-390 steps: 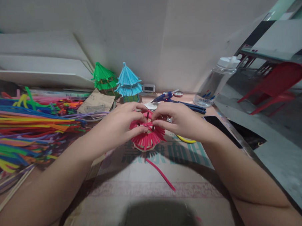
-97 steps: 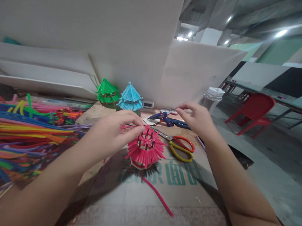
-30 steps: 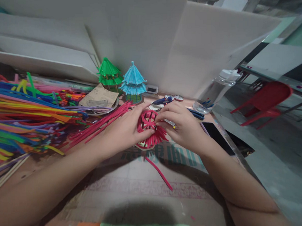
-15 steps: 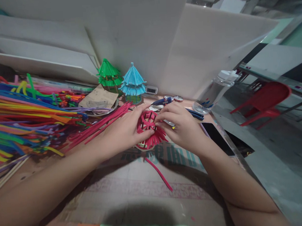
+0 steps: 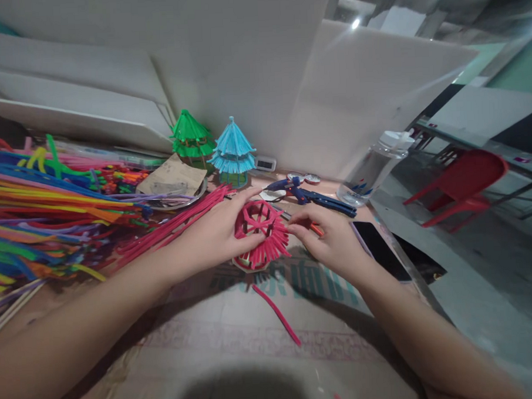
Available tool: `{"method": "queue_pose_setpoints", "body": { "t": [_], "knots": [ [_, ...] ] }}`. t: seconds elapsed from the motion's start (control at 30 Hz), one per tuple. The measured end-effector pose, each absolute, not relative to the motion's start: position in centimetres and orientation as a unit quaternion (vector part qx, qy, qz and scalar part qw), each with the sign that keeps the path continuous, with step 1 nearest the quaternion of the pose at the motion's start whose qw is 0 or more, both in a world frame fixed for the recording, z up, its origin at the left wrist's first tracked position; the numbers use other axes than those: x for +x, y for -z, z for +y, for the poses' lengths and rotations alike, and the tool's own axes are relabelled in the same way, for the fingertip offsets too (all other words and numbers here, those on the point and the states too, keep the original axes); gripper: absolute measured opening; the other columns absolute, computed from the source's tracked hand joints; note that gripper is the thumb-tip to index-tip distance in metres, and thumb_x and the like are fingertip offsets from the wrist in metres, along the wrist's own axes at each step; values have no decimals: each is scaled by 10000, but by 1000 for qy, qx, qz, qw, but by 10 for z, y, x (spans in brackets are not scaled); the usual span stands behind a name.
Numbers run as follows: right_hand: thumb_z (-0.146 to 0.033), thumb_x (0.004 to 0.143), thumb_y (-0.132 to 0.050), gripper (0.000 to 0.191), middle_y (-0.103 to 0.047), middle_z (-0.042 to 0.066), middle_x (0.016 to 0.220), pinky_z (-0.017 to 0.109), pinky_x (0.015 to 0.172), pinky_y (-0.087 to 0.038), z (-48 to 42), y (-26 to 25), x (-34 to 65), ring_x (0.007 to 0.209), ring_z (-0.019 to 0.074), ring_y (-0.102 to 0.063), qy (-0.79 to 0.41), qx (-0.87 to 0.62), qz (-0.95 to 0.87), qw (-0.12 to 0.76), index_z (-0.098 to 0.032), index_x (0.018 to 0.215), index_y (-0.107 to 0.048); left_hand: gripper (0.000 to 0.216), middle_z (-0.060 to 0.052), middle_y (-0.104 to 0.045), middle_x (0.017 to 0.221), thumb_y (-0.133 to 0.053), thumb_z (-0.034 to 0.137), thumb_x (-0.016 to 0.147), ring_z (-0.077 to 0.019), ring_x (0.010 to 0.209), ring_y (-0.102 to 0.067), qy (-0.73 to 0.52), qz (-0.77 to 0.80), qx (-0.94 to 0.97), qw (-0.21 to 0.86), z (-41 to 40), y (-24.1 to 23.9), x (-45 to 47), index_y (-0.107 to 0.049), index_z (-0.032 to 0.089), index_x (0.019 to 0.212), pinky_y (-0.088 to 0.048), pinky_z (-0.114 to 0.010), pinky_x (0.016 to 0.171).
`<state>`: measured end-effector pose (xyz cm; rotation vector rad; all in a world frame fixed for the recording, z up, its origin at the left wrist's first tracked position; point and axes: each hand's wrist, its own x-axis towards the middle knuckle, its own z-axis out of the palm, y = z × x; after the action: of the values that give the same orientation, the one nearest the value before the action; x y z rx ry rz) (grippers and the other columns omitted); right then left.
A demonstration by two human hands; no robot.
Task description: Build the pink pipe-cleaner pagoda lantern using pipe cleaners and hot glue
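Observation:
A small pink pipe-cleaner pavilion (image 5: 261, 235) with a fringed roof and a spoked open top stands on the cardboard sheet (image 5: 254, 323) in the middle. My left hand (image 5: 217, 234) is wrapped round its left side, thumb against the fringe. Just right of it, my right hand (image 5: 327, 238) rests on the table with its fingers curled over the orange-handled scissors (image 5: 315, 228). What the right fingers grip is not clear. A loose pink pipe cleaner (image 5: 276, 314) lies in front of the pavilion.
A big heap of coloured pipe cleaners (image 5: 50, 215) fills the left. Finished green (image 5: 191, 140) and blue (image 5: 232, 147) pavilions stand at the back wall. A blue glue gun (image 5: 312, 196), a water bottle (image 5: 370, 170) and a phone (image 5: 380, 251) lie right. Beyond the table edge stands a red chair (image 5: 461, 182).
My right hand has come off the top of the pink pavilion and dropped to the table beside it. My left hand keeps hold of the pavilion.

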<state>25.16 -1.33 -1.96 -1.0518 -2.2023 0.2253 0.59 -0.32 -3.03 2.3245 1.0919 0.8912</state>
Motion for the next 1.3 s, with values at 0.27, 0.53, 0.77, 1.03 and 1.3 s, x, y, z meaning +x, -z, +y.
{"method": "queue_pose_setpoints", "body": {
  "t": [0.27,0.53,0.77,1.03,1.3],
  "knots": [
    [-320,949,-610,318,-687,121,1175,349,733,-588,-8,45,254,908,192,-714,-320,-415,-787,325,-204,1235,-532,762,-112,-543,1466,-694,372,878,-273,1258,-613,-318,346,844,260,6,36,-4,-326,276,1538,-511,-413,1061],
    [-255,948,-640,110,-723,42,796,291,670,-487,-32,32,239,708,157,-648,-44,-389,-836,384,-171,913,-701,829,-117,-526,1506,-737,491,838,-306,1341,-555,-264,324,876,239,16,26,-22,-354,264,1537,-482,-413,1099],
    [-257,955,-621,168,-805,47,971,321,758,-552,-40,44,219,840,192,-746,-84,-407,-831,370,-213,999,-777,769,-130,-510,1524,-705,490,861,-299,1370,-525,-243,312,895,208,14,20,-24,-390,237,1516,-435,-422,1120],
    [-267,961,-587,237,-803,47,1030,313,785,-558,-46,46,209,879,203,-762,-109,-453,-809,358,-224,1080,-787,753,-124,-485,1544,-680,414,894,-280,1377,-512,-225,304,906,193,13,18,-22,-343,229,1541,-432,-388,1101],
    [-281,956,-593,204,-786,31,864,269,650,-474,-46,47,211,703,156,-687,-136,-469,-796,358,-204,1017,-772,192,-100,-623,1326,-576,319,961,-255,1252,-577,-338,286,896,34,-5,2,-20,-699,201,1049,-463,-408,1066]
  ]
}}
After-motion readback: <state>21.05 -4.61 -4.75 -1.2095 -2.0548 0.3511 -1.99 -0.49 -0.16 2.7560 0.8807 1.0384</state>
